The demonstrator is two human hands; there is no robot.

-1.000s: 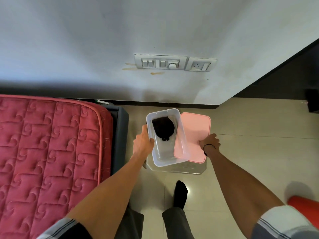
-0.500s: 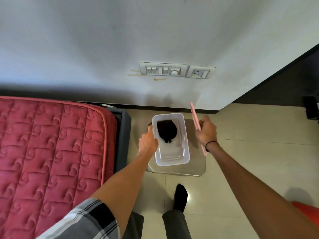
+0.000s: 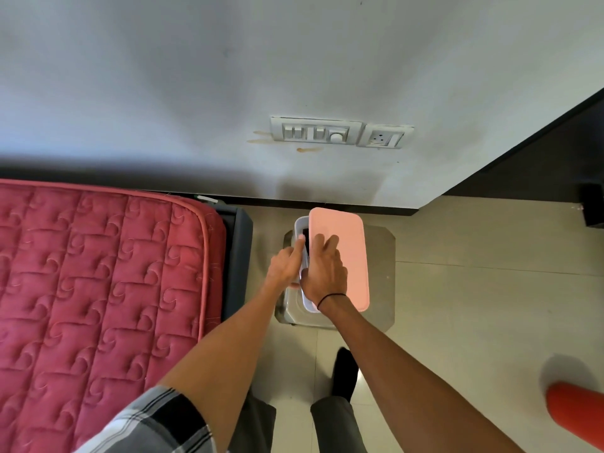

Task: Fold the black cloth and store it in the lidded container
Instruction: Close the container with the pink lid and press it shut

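Observation:
A clear plastic container [image 3: 299, 225] stands on a small steel stool [image 3: 380, 282]. The pink lid [image 3: 346, 250] lies over most of it, shifted a little to the right, so a narrow strip stays uncovered on the left. Through that strip a sliver of the black cloth [image 3: 305, 233] shows inside. My right hand [image 3: 323, 273] lies flat on the lid with its thumb at the lid's left edge. My left hand [image 3: 287, 264] grips the container's left wall, fingers over the rim.
A red quilted mattress [image 3: 98, 289] on a dark frame lies close to the left of the stool. The wall with a switch panel [image 3: 315, 132] is right behind. Tiled floor extends right, with an orange object [image 3: 575, 416] at the lower right. My socked foot [image 3: 343, 371] is below the stool.
My right hand lifted the pink lid from beside the container, held it upright on edge, then laid it over the container. My left hand stayed on the container's left wall.

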